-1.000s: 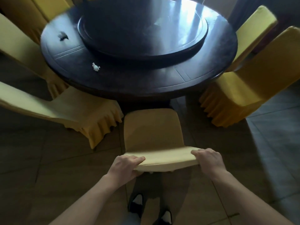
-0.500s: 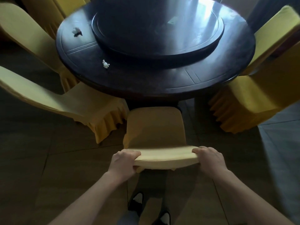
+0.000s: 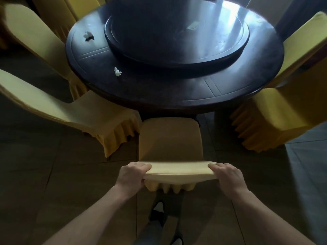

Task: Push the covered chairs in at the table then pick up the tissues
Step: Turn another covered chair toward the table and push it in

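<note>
I have my left hand [image 3: 133,174] and right hand [image 3: 227,175] curled over the top rail of the covered chair [image 3: 170,142] at six o'clock, each grip closed on the cloth, the seat already partly under the round worktop [image 3: 177,96]. If I shove off-line, I expect its skirt to snag the neighbouring chair [image 3: 99,119] at nine o'clock. The tissues [image 3: 117,71] lie at eleven o'clock; a jolt could shift them.

Two tissues [image 3: 117,71] on table [image 3: 177,98], left of turntable [image 3: 177,30]
</note>
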